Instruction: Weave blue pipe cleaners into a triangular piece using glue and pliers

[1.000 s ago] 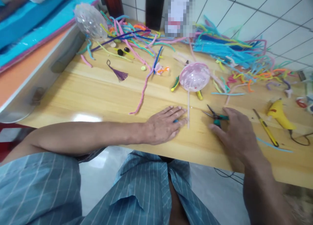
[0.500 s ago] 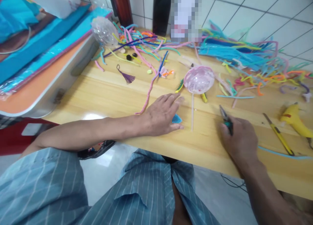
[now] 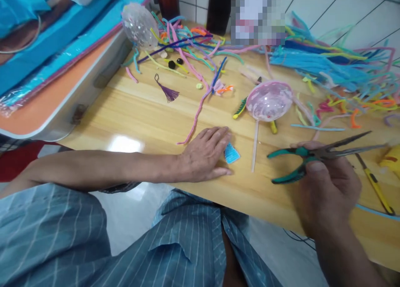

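My left hand (image 3: 206, 155) lies flat on the wooden table, fingers stretched out. Beside its fingertips is a small blue piece (image 3: 232, 153), partly covered by the hand. My right hand (image 3: 333, 187) grips long-nose pliers (image 3: 315, 154) with green handles, raised above the table. The jaws are spread and point right; the handles stick out to the left. Between the hands lies a thin pale stick (image 3: 255, 147). Behind it sits a clear pinkish plastic dome (image 3: 269, 101), with a second pair of green-and-yellow handles (image 3: 240, 108) partly hidden beneath it.
Colourful pipe cleaners (image 3: 315, 58) pile along the wall. A purple tassel (image 3: 167, 90) and a clear ball (image 3: 139, 26) lie at the left, near an orange-lined tray (image 3: 62, 76). At the right are a yellow-handled tool (image 3: 375, 185) and a yellow glue gun (image 3: 392, 160).
My right hand has lifted the pliers and turned them, so the spread jaws now point right. My left hand stays flat, with more of the blue piece showing. The view has shifted slightly.
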A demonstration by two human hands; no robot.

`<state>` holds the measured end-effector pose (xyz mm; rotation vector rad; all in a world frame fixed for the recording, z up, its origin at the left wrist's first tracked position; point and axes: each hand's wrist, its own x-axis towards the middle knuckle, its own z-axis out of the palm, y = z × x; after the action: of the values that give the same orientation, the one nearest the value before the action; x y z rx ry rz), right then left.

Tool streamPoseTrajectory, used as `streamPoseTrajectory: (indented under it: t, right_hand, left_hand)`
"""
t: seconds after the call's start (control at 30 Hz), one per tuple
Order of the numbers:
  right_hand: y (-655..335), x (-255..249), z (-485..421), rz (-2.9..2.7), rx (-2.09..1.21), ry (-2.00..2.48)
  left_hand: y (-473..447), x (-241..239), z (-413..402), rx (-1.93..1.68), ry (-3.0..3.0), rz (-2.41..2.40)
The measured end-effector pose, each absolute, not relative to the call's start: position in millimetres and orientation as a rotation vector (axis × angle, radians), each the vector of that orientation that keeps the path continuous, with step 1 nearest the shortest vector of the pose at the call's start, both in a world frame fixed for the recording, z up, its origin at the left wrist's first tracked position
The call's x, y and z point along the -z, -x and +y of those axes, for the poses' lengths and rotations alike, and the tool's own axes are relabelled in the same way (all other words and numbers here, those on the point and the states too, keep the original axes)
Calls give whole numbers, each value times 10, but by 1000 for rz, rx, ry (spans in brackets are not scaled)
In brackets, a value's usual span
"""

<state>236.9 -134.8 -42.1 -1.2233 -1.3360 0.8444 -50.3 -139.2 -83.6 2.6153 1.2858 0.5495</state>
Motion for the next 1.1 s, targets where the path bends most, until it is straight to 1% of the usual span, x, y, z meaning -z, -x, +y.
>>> streamPoseTrajectory:
  t: [0.1,0.23,0.37,0.53,0.67,0.87,1.0,1.1]
  right_hand:
    - [-2231,499,-1284,-1323,-803,1103]
    - [-2189,485,-1322,-1332,-1006,1101]
    - [-2278,435,-1380,-1319,-1132,1173]
    - [-2424,511,-1339,-1316,-1126,1325]
    - [-2482,567,-1304,-1232,-1135,1336]
    - [-2558,651,-1331,-1073,-1156,1438]
    - [-2590,652,-1297,-1051,-1082,1632]
    - [-2674,574,-1270,-1164,-1020,1821]
  left_hand:
    - [451,826,-1286,-529,-2603,1278]
    - [493,833,-1251,-529,-2551,1197]
    - [604,828,-1188,-667,-2432,1107]
    - [616,770,-1028,-617,-2363,1222]
    - [517,728,-957,-531,-2372,1314]
    - [489,769,-918,-575,-2354,1352]
    - [556,787,-945,-669,-2337,1249]
    - [604,776,-1032,-732,-2379,1077]
